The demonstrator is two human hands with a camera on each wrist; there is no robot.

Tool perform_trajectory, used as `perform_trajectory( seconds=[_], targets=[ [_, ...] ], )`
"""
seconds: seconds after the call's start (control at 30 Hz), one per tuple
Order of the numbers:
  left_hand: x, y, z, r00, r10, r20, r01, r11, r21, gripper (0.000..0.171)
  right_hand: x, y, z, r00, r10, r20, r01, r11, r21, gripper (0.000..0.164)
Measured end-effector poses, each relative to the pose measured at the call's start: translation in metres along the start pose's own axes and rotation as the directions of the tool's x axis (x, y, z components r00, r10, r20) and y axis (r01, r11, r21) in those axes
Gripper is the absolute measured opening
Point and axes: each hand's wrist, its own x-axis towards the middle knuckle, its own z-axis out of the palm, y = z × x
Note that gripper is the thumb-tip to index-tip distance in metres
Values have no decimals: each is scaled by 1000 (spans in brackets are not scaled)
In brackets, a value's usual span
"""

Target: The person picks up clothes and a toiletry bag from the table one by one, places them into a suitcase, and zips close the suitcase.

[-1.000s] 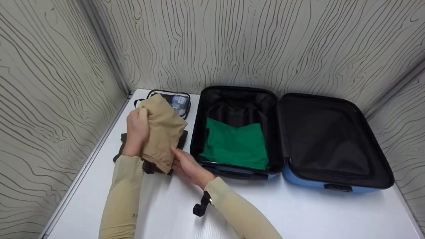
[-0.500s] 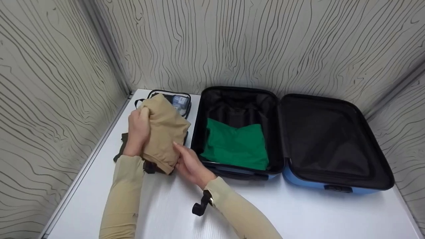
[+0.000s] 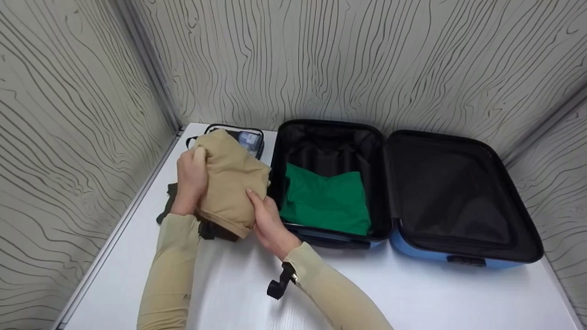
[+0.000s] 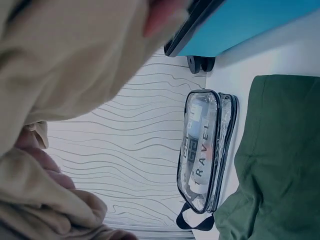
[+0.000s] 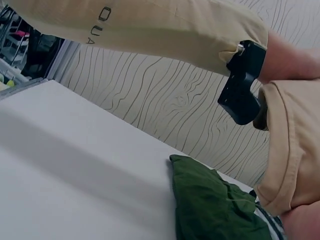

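Note:
A folded beige garment (image 3: 231, 183) is held up off the table between both hands. My left hand (image 3: 191, 172) grips its upper left side, and some of its fingers (image 4: 42, 160) show among the folds in the left wrist view. My right hand (image 3: 270, 222) pinches the lower right edge, thumb on top and the other fingers hidden beneath. In the right wrist view the garment's stitched hem (image 5: 282, 150) hangs close by. Below it lies a dark green garment (image 4: 285, 155) on the white table, mostly covered in the head view.
A clear travel pouch (image 4: 202, 150) with bottles lies behind the garments. The open blue suitcase (image 3: 387, 220) stands to the right, a folded green garment (image 3: 325, 201) in its left half. Patterned walls (image 3: 321, 59) border the table at the back and sides.
My right hand has shifted right and slightly up along with the beige garment's edge, spreading it wider toward the suitcase. The left hand stays nearly in place.

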Motion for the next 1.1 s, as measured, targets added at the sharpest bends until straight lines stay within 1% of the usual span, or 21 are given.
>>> perform_trajectory(
  seconds=[0.13, 0.23, 0.3, 0.43, 0.53, 0.7, 0.8, 0.9, 1.1],
  targets=[
    [0, 0, 1, 1000, -1, -12, 1, 1000, -9, 32, 0, -6, -1, 996, -56, -64, 49, 993, -104, 38],
    [-1, 1, 3, 1000, 5, -15, -5, 1000, -14, 31, 1, -11, -2, 989, -98, -113, 75, 979, -190, 40],
    [-1, 1, 5, 1000, 1, -16, -2, 1000, -11, 36, 2, -14, -4, 983, -123, -140, 88, 968, -234, 42],
    [-4, 1, 10, 1000, -19, -10, 19, 1000, 17, 52, 4, -19, -7, 965, -170, -198, 108, 951, -290, 51],
    [-5, 0, 14, 1000, -19, -11, 19, 999, 37, 57, 6, -21, -10, 955, -189, -231, 109, 941, -319, 57],
    [-6, 0, 20, 999, 8, -31, -7, 999, 35, 55, 8, -29, -19, 945, -234, -227, 137, 917, -375, 50],
    [-8, 1, 22, 999, 22, -28, -21, 999, 39, 55, 10, -36, -25, 931, -284, -229, 173, 897, -407, 43],
    [-9, 1, 25, 999, 40, -29, -38, 999, 38, 56, 11, -41, -31, 917, -329, -226, 205, 873, -442, 40],
    [-14, 2, 35, 997, 69, -32, -68, 997, 23, 56, 10, -52, -46, 899, -383, -213, 240, 836, -494, 37]
  ],
)
